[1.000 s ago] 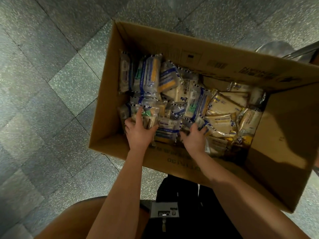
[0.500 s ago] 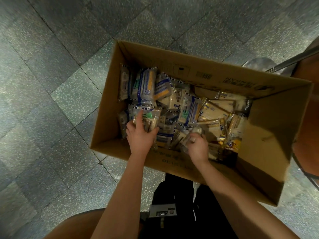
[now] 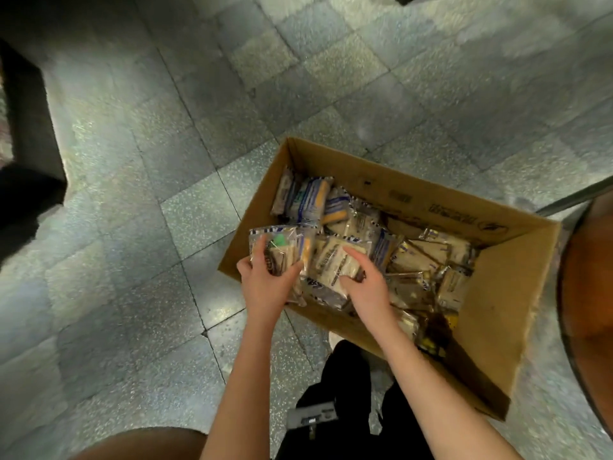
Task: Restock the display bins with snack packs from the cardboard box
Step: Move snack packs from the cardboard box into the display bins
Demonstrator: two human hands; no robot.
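Head view. An open cardboard box (image 3: 504,327) stands on a tiled floor (image 3: 132,227), its long axis running from upper left to lower right and its mouth facing the camera. It holds loose snack packs (image 3: 414,257) in clear wrappers with blue-and-white checked edges over pale biscuits. The left hand (image 3: 268,283) holds a green-marked pack (image 3: 282,250) above the box's near-left corner, fingers curled round its lower end, long axis pointing away from the person. Just beside it, the right hand (image 3: 365,287) pinches a pale pack (image 3: 335,260), which lies along the same line. The wrapper print is blurred. The box's near-right corner is in shadow. A brown object (image 3: 590,293) is cut off at the right edge.
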